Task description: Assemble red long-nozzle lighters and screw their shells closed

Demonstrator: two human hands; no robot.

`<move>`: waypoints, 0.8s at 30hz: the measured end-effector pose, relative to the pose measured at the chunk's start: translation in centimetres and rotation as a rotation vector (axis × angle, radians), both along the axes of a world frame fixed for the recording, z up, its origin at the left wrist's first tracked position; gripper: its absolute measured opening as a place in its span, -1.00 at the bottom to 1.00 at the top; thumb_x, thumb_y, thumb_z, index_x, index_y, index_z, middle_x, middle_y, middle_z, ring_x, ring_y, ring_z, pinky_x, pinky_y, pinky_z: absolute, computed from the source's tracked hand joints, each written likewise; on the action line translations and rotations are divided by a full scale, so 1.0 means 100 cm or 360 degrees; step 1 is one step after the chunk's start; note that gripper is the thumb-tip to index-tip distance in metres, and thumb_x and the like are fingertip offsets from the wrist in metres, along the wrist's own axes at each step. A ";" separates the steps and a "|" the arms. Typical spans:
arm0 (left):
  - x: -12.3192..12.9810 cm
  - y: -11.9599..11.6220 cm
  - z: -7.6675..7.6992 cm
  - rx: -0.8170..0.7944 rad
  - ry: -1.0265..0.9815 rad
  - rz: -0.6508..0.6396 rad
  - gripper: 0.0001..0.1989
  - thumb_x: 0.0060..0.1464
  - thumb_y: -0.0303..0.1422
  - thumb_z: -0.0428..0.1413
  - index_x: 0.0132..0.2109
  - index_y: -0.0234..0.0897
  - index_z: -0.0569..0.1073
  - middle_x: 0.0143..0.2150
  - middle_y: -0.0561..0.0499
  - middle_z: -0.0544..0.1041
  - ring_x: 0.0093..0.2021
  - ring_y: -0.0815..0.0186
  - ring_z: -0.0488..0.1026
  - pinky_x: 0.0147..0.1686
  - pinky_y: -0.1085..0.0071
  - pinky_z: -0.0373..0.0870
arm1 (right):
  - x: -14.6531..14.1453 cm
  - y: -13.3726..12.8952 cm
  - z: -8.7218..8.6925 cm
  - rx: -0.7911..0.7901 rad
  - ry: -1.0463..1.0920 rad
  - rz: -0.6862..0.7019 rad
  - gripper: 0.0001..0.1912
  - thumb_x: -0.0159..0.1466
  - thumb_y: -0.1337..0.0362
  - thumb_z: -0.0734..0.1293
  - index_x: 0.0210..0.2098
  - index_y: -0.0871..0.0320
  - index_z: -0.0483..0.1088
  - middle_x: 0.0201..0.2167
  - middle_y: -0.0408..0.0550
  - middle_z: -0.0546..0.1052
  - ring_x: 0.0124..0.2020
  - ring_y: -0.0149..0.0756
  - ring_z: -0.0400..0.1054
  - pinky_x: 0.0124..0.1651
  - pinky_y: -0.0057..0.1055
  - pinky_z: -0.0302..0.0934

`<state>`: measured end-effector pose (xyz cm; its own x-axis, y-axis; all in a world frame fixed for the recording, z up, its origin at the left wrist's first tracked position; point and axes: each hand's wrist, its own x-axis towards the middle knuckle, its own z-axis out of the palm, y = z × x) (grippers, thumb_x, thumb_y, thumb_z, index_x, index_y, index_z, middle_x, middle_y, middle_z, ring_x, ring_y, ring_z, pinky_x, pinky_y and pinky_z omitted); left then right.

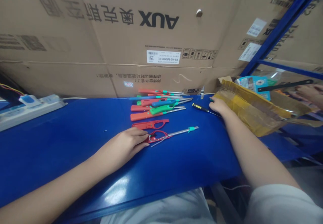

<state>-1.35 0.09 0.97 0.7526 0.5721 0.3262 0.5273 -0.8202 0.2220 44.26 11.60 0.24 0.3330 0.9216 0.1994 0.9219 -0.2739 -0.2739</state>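
Note:
My left hand [133, 141] is closed on the handle end of an opened red lighter [164, 136], whose metal tube with a teal clip points right. Just behind it lies a loose red handle shell [150, 124]. Further back, several red, green and blue long lighters [161, 109] lie side by side. My right hand [217, 105] reaches to the back right, beside the carton; its fingers are closed around something small and dark that I cannot make out. A black and yellow screwdriver [200, 107] lies just left of it.
A taped carton [252, 108] with packets stands at the right, and another person's hand [311, 92] is beyond it. White power strips [31, 111] lie at the left of the blue table [75, 129]. Large cardboard [101, 45] rises behind, with a blue metal frame [282, 27] at right.

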 end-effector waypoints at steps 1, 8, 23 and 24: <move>0.000 -0.001 0.000 0.0019 0.0030 0.0018 -0.69 0.38 -0.26 0.01 0.00 -0.25 0.62 -0.03 -0.13 0.65 -0.04 0.15 0.60 -0.04 0.27 0.57 | 0.000 0.000 0.000 -0.0032 0.0014 -0.0023 -0.63 0.40 0.13 0.33 0.13 0.14 0.39 0.12 0.06 0.46 0.03 -0.18 0.43 0.05 -0.11 0.40; 0.002 -0.005 0.006 0.0039 0.0154 0.0041 -0.67 0.40 -0.30 -0.02 -0.08 -0.28 0.64 -0.06 -0.12 0.66 -0.08 0.13 0.60 -0.08 0.23 0.57 | -0.011 -0.009 0.010 -0.0056 0.0163 -0.0109 -0.63 0.40 0.13 0.33 0.13 0.14 0.39 0.12 0.05 0.46 0.03 -0.19 0.43 0.05 -0.12 0.40; 0.000 -0.003 0.010 -0.0064 0.0135 0.0145 -0.79 0.30 -0.39 0.11 0.01 -0.21 0.59 -0.03 -0.08 0.65 -0.03 0.16 0.57 -0.04 0.26 0.55 | -0.125 -0.063 0.045 -0.0373 0.1537 0.1055 -0.43 0.05 -0.14 0.52 -0.16 0.21 0.55 -0.38 0.00 0.62 -0.37 -0.29 0.53 -0.24 -0.29 0.47; 0.001 -0.003 0.011 -0.0077 0.0148 0.0152 -0.79 0.30 -0.38 0.11 0.01 -0.22 0.59 -0.02 -0.09 0.64 -0.02 0.15 0.57 -0.04 0.25 0.54 | -0.134 -0.067 0.043 -0.0467 0.1552 0.1103 -0.45 0.08 -0.11 0.52 -0.15 0.21 0.52 -0.48 -0.08 0.58 -0.46 -0.35 0.49 -0.34 -0.36 0.44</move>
